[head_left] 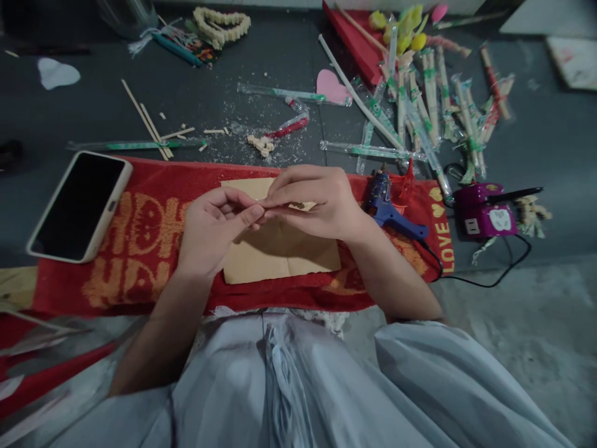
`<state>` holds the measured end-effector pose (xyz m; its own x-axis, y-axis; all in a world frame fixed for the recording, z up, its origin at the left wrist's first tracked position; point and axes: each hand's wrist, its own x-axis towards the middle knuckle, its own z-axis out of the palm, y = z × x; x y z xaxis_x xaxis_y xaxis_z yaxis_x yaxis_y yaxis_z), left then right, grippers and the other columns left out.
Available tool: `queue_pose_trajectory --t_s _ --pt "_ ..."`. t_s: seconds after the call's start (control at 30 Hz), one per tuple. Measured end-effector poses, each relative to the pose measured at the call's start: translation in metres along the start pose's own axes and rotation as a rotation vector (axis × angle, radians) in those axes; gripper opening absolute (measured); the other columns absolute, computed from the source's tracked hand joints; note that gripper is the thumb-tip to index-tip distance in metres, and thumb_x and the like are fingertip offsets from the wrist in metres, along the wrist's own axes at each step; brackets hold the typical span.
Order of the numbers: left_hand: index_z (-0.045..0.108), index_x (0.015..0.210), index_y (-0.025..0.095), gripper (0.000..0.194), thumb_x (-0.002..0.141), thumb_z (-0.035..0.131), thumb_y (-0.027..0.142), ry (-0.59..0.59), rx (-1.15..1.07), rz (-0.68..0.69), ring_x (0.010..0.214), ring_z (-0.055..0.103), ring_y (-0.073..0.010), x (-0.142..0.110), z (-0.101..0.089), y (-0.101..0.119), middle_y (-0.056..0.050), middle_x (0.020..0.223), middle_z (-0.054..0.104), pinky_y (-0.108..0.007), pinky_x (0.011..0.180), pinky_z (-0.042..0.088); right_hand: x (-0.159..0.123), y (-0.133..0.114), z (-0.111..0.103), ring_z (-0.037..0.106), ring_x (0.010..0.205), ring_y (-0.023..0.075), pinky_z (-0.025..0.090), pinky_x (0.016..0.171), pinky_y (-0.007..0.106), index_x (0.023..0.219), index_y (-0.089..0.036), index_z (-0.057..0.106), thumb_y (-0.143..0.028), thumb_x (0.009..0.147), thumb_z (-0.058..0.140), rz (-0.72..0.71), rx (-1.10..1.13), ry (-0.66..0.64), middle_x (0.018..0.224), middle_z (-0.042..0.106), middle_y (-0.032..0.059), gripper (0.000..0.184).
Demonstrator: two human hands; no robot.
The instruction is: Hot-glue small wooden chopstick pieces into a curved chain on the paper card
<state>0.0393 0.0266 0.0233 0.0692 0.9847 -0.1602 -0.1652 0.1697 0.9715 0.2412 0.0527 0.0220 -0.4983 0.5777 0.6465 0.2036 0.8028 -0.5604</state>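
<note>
My left hand (217,227) and my right hand (317,199) meet fingertip to fingertip, both pinched closed. Whatever sits between the fingertips is too small or too hidden to name. Below them lies a piece of tan cardboard (280,255) on a red towel (153,280) with orange patterns. A small pale piece shows partly behind my right fingers. To the right of my right hand rests a blue glue gun (394,214), its nozzle pointing away from me. Beyond the towel's far edge is a small cluster of cut wooden bits (261,145).
A phone (81,205) lies at the left on the towel. Wrapped chopsticks (431,93) are heaped at the back right, near a red folder (357,43). A heart-shaped wooden frame (221,26) stands at the back. A purple box (485,208) and a black cord (494,283) are at the right.
</note>
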Motion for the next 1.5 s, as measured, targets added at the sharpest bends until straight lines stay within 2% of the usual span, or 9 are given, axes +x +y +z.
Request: queue_pose_trajectory --t_s 0.1,0.33,0.43,0.63,0.83,1.0,1.13,1.33,1.5 --pt "0.075 0.081 0.022 0.041 0.053 0.103 0.035 0.003 0.013 -0.009 0.066 0.072 -0.0148 0.003 -0.001 0.0 -0.002 0.074 0.075 -0.025 0.065 0.063 0.0 0.003 0.001 0.069 0.083 0.0111 0.054 0.074 0.025 0.098 -0.02 0.08 -0.032 0.108 0.061 0.007 -0.035 0.039 0.093 0.073 0.0028 0.024" --pt "0.082 0.082 0.024 0.043 0.053 0.103 0.047 -0.049 0.152 0.026 0.074 0.076 -0.0195 0.009 -0.001 0.009 -0.005 0.083 0.08 -0.031 0.072 0.067 0.002 0.005 0.0 0.069 0.08 0.0126 0.057 0.075 0.026 0.093 -0.02 0.077 -0.033 0.105 0.063 0.112 -0.046 0.016 0.089 0.075 0.0036 0.023" --pt "0.083 0.084 0.021 0.045 0.056 0.102 0.051 -0.056 0.224 0.041 0.08 0.078 -0.0213 0.01 -0.002 0.014 -0.007 0.087 0.082 -0.031 0.075 0.067 0.004 0.004 0.0 0.07 0.082 0.0133 0.056 0.077 0.027 0.091 -0.02 0.075 -0.028 0.105 0.06 0.095 -0.067 0.015 0.089 0.075 0.0032 0.022" --pt "0.084 0.088 0.024 0.031 0.071 0.094 0.049 0.008 0.369 0.154 0.072 0.074 -0.0193 0.01 -0.009 0.016 -0.005 0.08 0.08 -0.029 0.065 0.06 0.003 0.007 -0.011 0.069 0.092 0.0183 0.056 0.083 0.032 0.092 -0.022 0.07 -0.022 0.105 0.05 0.236 -0.287 -0.014 0.096 0.075 0.0048 0.024" --pt "0.084 0.084 0.024 0.019 0.071 0.093 0.034 0.124 0.387 0.192 0.064 0.068 -0.0145 0.01 -0.023 0.019 -0.001 0.073 0.078 -0.027 0.06 0.057 -0.004 0.019 -0.038 0.066 0.092 0.0259 0.058 0.089 0.04 0.086 -0.027 0.065 -0.031 0.103 0.058 0.433 -0.488 0.068 0.091 0.072 0.0082 0.019" --pt "0.084 0.085 0.023 0.016 0.072 0.092 0.029 0.185 0.396 0.201 0.066 0.07 -0.0134 0.009 -0.031 0.022 -0.001 0.078 0.08 -0.024 0.062 0.059 -0.006 0.024 -0.049 0.066 0.084 0.0267 0.056 0.083 0.042 0.077 -0.027 0.059 -0.03 0.1 0.062 0.54 -0.646 0.044 0.084 0.069 0.0079 0.023" --pt "0.083 0.087 0.021 0.016 0.074 0.091 0.028 0.188 0.402 0.2 0.07 0.072 -0.0139 0.007 -0.034 0.023 -0.002 0.08 0.081 -0.023 0.067 0.061 -0.008 0.028 -0.051 0.067 0.083 0.0256 0.054 0.084 0.04 0.072 -0.026 0.054 -0.041 0.105 0.059 0.584 -0.664 0.045 0.08 0.068 0.0075 0.037" --pt "0.084 0.084 0.022 0.014 0.073 0.091 0.025 0.152 0.368 0.219 0.067 0.07 -0.0127 0.004 -0.032 0.022 -0.002 0.077 0.079 -0.022 0.064 0.06 -0.016 0.044 -0.056 0.067 0.08 0.0242 0.052 0.072 0.035 0.068 -0.026 0.051 -0.059 0.106 0.055 0.604 -0.635 0.092 0.067 0.062 0.006 0.05" --pt "0.085 0.084 0.025 0.014 0.073 0.091 0.028 0.128 0.385 0.199 0.065 0.07 -0.0132 0.002 -0.034 0.02 -0.002 0.077 0.08 -0.023 0.061 0.061 -0.015 0.044 -0.051 0.067 0.081 0.0248 0.056 0.082 0.038 0.089 -0.025 0.062 -0.051 0.103 0.064 0.612 -0.637 0.143 0.081 0.071 0.0065 0.029"
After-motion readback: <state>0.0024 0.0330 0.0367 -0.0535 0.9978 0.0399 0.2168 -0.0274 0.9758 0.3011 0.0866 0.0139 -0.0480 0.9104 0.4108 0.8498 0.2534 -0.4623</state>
